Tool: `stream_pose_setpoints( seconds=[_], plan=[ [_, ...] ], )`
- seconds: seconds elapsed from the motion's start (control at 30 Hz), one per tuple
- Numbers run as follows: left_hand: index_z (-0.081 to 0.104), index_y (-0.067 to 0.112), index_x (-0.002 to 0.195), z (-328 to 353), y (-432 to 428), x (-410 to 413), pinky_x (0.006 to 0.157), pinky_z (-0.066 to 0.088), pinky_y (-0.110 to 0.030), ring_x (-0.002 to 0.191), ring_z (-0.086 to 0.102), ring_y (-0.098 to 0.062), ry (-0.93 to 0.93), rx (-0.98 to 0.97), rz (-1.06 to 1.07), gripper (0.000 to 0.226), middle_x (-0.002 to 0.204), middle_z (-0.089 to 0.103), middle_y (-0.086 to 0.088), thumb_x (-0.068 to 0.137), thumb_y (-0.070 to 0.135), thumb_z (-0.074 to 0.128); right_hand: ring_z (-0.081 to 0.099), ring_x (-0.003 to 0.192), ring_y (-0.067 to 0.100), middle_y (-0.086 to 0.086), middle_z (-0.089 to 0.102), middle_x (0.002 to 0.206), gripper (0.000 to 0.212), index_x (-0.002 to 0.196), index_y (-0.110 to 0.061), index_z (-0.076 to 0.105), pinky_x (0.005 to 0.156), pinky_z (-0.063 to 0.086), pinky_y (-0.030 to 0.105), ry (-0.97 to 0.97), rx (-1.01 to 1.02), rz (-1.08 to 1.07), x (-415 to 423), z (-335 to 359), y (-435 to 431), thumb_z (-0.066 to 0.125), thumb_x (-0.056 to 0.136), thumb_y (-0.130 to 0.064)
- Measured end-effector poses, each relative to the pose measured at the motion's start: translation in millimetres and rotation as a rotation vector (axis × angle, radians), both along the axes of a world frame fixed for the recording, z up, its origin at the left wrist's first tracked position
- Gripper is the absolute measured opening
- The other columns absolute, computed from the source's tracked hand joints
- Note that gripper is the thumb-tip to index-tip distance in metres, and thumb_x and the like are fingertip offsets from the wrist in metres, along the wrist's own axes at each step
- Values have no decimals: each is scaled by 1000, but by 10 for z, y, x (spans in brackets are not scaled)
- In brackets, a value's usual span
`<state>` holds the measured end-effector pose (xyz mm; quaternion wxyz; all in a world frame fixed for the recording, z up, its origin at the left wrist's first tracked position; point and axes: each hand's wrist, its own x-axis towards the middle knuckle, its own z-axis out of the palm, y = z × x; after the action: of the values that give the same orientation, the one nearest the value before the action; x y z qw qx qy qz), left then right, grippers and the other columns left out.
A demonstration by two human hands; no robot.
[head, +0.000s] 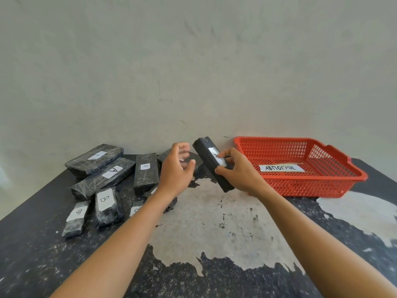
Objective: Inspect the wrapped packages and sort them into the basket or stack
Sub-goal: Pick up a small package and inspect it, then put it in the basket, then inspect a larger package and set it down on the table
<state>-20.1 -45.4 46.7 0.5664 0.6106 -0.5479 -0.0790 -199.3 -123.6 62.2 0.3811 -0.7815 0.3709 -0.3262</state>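
Inspection step: my right hand (240, 171) grips a package (211, 162); left hand (177, 166) open, free. Next, I judge: basket (335, 183) at 3 o'clock, or stack.

Worn black table (214, 276): wrapped packages (103, 175) clustered left, red basket (300, 186) right, well apart

My right hand (238, 171) is closed in a grip, raised; my left hand (176, 168) hangs beside it, fingers spread.
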Motion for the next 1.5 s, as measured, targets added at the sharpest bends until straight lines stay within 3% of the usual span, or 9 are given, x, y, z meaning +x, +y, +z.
stream_pose_setpoints(
  seconds=[0.1,0.3,0.37,0.47,0.67,0.83,1.23,1.4,1.5],
  plan=[
    [45,20,140,155,-219,49,102,44,-29,124,47,-6,-65,72,-61,56,138,49,9,89,16,70,69,75,16,-3,62,102,30,111,-22,52,55,61,33,39,-136,-8,-199,130,-70,68,87,-18],
    [62,17,120,277,-693,-195,102,45,-25,110,60,0,-164,-23,-133,33,115,69,8,88,12,70,63,83,8,-11,58,105,45,118,-27,49,58,53,20,214,-377,-50,-607,440,-441,74,83,-41],
    [58,16,126,268,-885,-273,105,41,-24,119,57,-7,-246,39,-150,38,124,66,3,89,17,70,63,90,14,-3,61,118,50,127,-28,47,68,52,22,286,-438,-57,-741,465,-722,72,85,-39],
    [54,14,133,254,-1106,-291,110,37,-29,129,52,-18,-436,143,-161,44,137,59,-3,91,21,67,56,112,24,0,61,130,60,141,-30,38,100,41,46,479,-494,-166,-947,382,-1244,67,89,-41],
    [56,17,131,125,-1326,-67,112,36,-42,130,51,-22,-638,284,-144,40,137,59,-2,93,24,63,54,104,22,5,56,124,51,135,-22,47,88,44,34,752,-305,-88,-1056,37,-1993,69,89,-24],
    [58,17,130,-38,-1373,96,112,36,-40,129,52,-20,-641,325,-116,38,135,60,0,93,26,64,48,121,28,5,43,131,57,144,-22,42,102,42,43,902,-252,-31,-792,-220,-2311,66,92,-25],
    [61,19,126,-59,-1235,205,106,40,-36,116,59,-18,-558,360,-60,34,129,64,3,93,28,64,39,136,31,8,37,149,64,149,-23,35,112,31,55,932,-343,-120,-625,-215,-2250,63,92,-37],
    [59,19,128,46,-1010,216,100,46,-36,100,64,-23,-492,340,2,36,130,63,2,94,29,64,47,130,29,9,48,142,50,140,-17,48,108,32,53,682,-457,-221,-395,154,-1742,56,96,-39],
    [60,17,126,47,-824,281,99,43,-29,111,61,-17,-446,312,43,34,128,64,2,94,26,64,46,129,31,10,48,142,48,139,-15,51,107,33,50,553,-489,-247,-201,340,-1363,55,96,-37]
  ],
)
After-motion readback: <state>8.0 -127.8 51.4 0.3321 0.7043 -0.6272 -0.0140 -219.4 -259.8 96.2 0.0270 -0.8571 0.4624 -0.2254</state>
